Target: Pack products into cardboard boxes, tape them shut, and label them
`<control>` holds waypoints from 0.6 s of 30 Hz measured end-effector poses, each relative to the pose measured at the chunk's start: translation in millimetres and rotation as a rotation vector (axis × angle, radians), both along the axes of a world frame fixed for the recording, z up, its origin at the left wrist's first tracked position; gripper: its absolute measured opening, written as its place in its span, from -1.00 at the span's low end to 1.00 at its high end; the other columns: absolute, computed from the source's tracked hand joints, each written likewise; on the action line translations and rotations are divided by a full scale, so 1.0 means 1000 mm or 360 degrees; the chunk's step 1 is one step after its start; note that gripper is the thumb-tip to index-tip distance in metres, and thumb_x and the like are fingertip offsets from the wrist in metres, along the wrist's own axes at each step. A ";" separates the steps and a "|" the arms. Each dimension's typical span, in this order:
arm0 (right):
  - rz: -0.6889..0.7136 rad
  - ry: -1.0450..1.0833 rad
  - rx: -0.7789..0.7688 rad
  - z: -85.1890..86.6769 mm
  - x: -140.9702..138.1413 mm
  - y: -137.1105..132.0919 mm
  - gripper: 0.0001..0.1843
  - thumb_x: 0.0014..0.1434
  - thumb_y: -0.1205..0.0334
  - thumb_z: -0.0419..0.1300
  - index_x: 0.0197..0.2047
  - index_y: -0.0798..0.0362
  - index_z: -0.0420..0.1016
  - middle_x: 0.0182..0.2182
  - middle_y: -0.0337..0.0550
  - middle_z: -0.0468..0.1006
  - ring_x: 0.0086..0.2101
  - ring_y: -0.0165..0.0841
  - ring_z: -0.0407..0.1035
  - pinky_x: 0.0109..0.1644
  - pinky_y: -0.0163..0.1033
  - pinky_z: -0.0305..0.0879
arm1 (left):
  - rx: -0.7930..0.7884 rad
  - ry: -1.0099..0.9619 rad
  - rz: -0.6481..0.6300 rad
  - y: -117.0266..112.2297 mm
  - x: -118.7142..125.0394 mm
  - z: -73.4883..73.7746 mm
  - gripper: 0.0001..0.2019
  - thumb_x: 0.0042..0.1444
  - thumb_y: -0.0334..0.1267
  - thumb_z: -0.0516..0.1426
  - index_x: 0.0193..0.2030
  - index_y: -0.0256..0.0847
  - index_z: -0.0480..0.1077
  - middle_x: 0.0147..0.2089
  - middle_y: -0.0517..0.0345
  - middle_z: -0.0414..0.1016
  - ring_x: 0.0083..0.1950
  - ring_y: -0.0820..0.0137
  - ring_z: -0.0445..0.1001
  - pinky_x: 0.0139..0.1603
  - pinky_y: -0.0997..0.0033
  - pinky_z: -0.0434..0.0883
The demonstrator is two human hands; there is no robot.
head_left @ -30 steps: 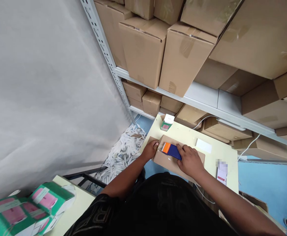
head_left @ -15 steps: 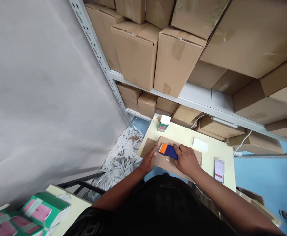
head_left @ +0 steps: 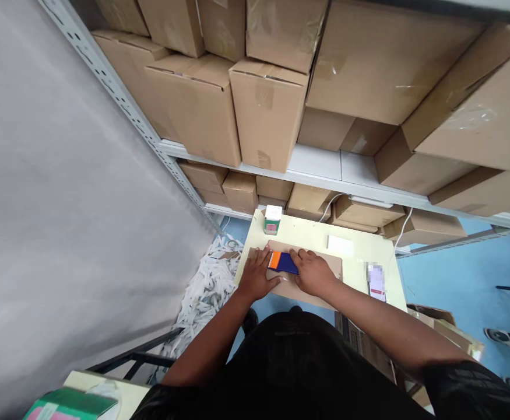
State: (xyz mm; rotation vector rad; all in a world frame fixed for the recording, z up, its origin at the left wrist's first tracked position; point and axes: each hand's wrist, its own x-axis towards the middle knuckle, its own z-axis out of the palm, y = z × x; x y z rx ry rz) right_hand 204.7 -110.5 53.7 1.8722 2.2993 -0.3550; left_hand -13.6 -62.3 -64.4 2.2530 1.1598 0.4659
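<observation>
A flat dark blue packet with an orange band point(head_left: 283, 262) lies on a sheet of brown cardboard point(head_left: 324, 297) on the small pale table. My left hand point(head_left: 257, 277) lies flat at the packet's left end, its fingers stretched out and the thumb spread towards me. At the other end my right hand point(head_left: 313, 273) grips the packet, with fingertips at the far edge and the thumb at the near edge. A clear or whitish strip shows beside the orange band, partly under my left fingers.
On the pale table point(head_left: 301, 230) stand a green and white box point(head_left: 273, 220), a white flat box point(head_left: 340, 245) and a phone point(head_left: 376, 283). Shelves with cardboard boxes point(head_left: 263, 116) rise behind. White strips point(head_left: 202, 297) heap on the floor at left. Another person's shoe point(head_left: 497, 335) shows at right.
My left hand has moved from upright beside the packet's left end to lying flatter there, fingers spread. My right hand stays on the packet's right end. The whole view has shifted.
</observation>
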 end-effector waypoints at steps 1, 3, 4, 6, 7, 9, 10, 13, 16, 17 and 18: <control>-0.0002 0.0017 0.0010 0.001 0.002 0.000 -0.16 0.24 0.09 0.21 0.50 0.13 0.08 0.16 0.15 0.45 0.03 -0.05 0.35 0.08 -0.09 0.30 | 0.0025 0.0035 0.0017 -0.001 0.000 0.002 -0.05 0.12 0.22 0.28 0.55 -0.08 0.06 0.59 -0.11 0.01 0.59 -0.22 -0.13 0.51 -0.31 -0.03; 0.0000 0.0048 0.0012 0.002 0.008 0.001 -0.15 0.22 0.11 0.21 0.50 0.13 0.08 0.16 0.14 0.45 0.02 -0.06 0.36 0.08 -0.08 0.30 | 0.0061 0.0114 0.0029 -0.003 0.001 0.005 -0.10 0.14 0.22 0.26 0.54 -0.04 0.10 0.58 -0.08 0.03 0.58 -0.24 -0.11 0.50 -0.33 -0.05; 0.0007 0.0062 0.0005 0.004 0.011 0.001 -0.14 0.21 0.12 0.21 0.51 0.13 0.08 0.16 0.15 0.46 0.01 -0.06 0.37 0.07 -0.07 0.31 | 0.0072 0.0149 0.0031 -0.004 0.001 0.007 -0.10 0.15 0.22 0.25 0.54 -0.03 0.10 0.58 -0.08 0.04 0.58 -0.25 -0.09 0.49 -0.34 -0.05; 0.0029 0.0090 -0.0008 0.006 0.019 0.001 -0.13 0.19 0.14 0.21 0.51 0.15 0.08 0.15 0.16 0.46 0.00 -0.06 0.38 0.06 -0.07 0.31 | 0.0081 0.0202 0.0034 -0.005 0.002 0.011 -0.11 0.15 0.23 0.24 0.54 -0.03 0.10 0.57 -0.09 0.05 0.57 -0.26 -0.06 0.48 -0.35 -0.05; 0.0036 0.0102 -0.0010 0.007 0.024 0.000 -0.12 0.18 0.14 0.21 0.51 0.15 0.09 0.14 0.16 0.47 0.00 -0.06 0.39 0.04 -0.08 0.31 | 0.0084 0.0220 0.0039 -0.005 0.003 0.012 -0.10 0.15 0.24 0.23 0.55 -0.03 0.10 0.57 -0.09 0.05 0.56 -0.27 -0.05 0.48 -0.34 -0.04; 0.0019 0.0121 -0.0010 0.008 0.038 -0.005 -0.12 0.16 0.16 0.21 0.51 0.14 0.09 0.13 0.15 0.47 -0.01 -0.07 0.40 0.02 -0.10 0.30 | 0.0087 0.0246 0.0050 -0.004 0.005 0.015 -0.10 0.15 0.24 0.22 0.55 -0.04 0.09 0.57 -0.09 0.06 0.56 -0.27 -0.04 0.47 -0.33 -0.03; 0.0002 0.0130 -0.0013 0.008 0.048 -0.009 -0.11 0.15 0.17 0.20 0.51 0.13 0.08 0.13 0.14 0.47 -0.01 -0.07 0.40 0.01 -0.10 0.30 | 0.0087 0.0255 0.0053 -0.004 0.005 0.015 -0.10 0.15 0.24 0.22 0.55 -0.04 0.09 0.57 -0.09 0.06 0.56 -0.27 -0.03 0.47 -0.31 -0.02; -0.0015 0.0164 -0.0022 0.007 0.087 -0.029 -0.09 0.14 0.19 0.19 0.52 0.14 0.06 0.09 0.12 0.48 -0.02 -0.08 0.41 0.02 -0.10 0.30 | 0.0083 0.0279 0.0061 -0.004 0.007 0.016 -0.09 0.14 0.26 0.21 0.55 -0.03 0.09 0.58 -0.07 0.05 0.55 -0.26 -0.01 0.47 -0.26 0.03; 0.0012 0.0195 0.0029 0.003 0.135 -0.055 -0.08 0.15 0.20 0.17 0.54 0.15 0.02 0.07 0.10 0.47 0.00 -0.08 0.39 0.04 -0.09 0.30 | 0.0093 0.0327 0.0068 -0.005 0.008 0.016 -0.10 0.17 0.27 0.18 0.56 -0.04 0.06 0.58 -0.06 0.03 0.55 -0.25 0.01 0.46 -0.25 0.05; 0.0013 0.0198 0.0056 0.001 0.152 -0.065 -0.08 0.16 0.20 0.16 0.55 0.13 -0.01 0.06 0.09 0.47 0.00 -0.09 0.39 0.04 -0.09 0.31 | 0.0100 0.0347 0.0066 -0.005 0.008 0.016 -0.10 0.18 0.27 0.17 0.57 -0.05 0.05 0.59 -0.06 0.02 0.55 -0.24 0.01 0.46 -0.26 0.06; 0.0011 0.0193 0.0078 0.000 0.168 -0.075 -0.07 0.17 0.21 0.15 0.56 0.12 -0.03 0.04 0.08 0.48 -0.01 -0.09 0.39 0.04 -0.08 0.31 | 0.0109 0.0366 0.0061 -0.005 0.009 0.015 -0.10 0.19 0.26 0.17 0.57 -0.05 0.04 0.59 -0.06 0.01 0.55 -0.23 0.01 0.46 -0.25 0.07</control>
